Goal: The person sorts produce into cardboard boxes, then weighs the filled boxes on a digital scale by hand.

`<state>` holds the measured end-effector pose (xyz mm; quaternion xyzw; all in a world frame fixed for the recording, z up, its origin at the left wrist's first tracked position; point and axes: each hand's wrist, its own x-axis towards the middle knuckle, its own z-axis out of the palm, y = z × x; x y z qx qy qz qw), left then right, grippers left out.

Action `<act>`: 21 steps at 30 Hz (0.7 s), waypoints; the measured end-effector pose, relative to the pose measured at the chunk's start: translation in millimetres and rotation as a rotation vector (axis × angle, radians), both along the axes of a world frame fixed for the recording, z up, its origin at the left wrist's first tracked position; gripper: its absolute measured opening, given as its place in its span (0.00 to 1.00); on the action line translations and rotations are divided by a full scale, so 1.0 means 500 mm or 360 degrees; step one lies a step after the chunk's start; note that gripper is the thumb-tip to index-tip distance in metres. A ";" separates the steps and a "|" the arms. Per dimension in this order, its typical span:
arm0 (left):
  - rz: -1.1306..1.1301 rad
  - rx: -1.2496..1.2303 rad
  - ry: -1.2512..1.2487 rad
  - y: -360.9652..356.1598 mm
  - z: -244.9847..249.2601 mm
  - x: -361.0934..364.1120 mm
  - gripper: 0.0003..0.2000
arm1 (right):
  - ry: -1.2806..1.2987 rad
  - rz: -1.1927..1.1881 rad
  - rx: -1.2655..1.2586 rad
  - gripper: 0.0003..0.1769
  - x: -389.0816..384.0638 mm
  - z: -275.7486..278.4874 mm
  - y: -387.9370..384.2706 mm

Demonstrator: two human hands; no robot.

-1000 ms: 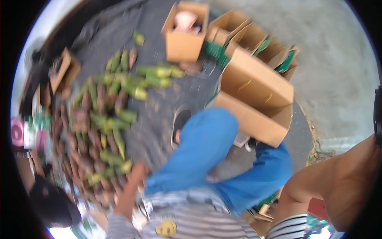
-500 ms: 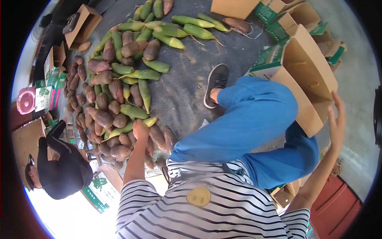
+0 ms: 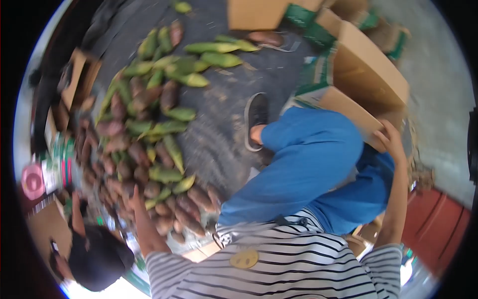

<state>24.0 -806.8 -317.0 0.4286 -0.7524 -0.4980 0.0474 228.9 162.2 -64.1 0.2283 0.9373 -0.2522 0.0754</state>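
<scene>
My left hand (image 3: 135, 198) reaches into a heap of brownish-purple root vegetables (image 3: 188, 207) on the left. Motion smears its fingers, and whether they grip a root does not show. Long green radishes (image 3: 173, 152) lie mixed through the heap and above it. My right hand (image 3: 392, 142) is at the lower edge of a tall, open cardboard box (image 3: 371, 67) with green printed sides. Its fingers bend over that edge. The box tilts beside my blue-trousered knee, its opening toward the right hand.
A dark ground sheet (image 3: 214, 117) lies under the heap and my shoe (image 3: 256, 119). More cardboard boxes (image 3: 256, 14) stand at the top and right. At lower left a person in dark clothing (image 3: 99, 256) bends near another box (image 3: 49, 226) and a pink basin (image 3: 33, 180).
My left hand has left a green radish and moved left and down to the brownish roots. My right hand has gone from spread fingers beside the box to its edge. The view has shifted.
</scene>
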 end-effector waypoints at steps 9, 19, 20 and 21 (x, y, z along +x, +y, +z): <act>0.0341 -0.0531 -0.0626 0.094 0.073 -0.041 0.45 | -0.0128 -0.0029 0.0194 0.19 0.011 0.024 -0.041; 0.0517 0.0455 -0.0286 0.287 0.083 -0.001 0.39 | -0.0088 0.0043 0.0302 0.15 0.008 0.021 -0.039; 0.0520 0.0515 -0.0291 0.302 0.079 0.022 0.38 | -0.0063 0.0050 0.0322 0.14 0.008 0.018 -0.039; 0.0463 0.0715 -0.0255 0.349 0.092 0.047 0.36 | -0.0038 0.0057 0.0340 0.14 0.009 0.014 -0.038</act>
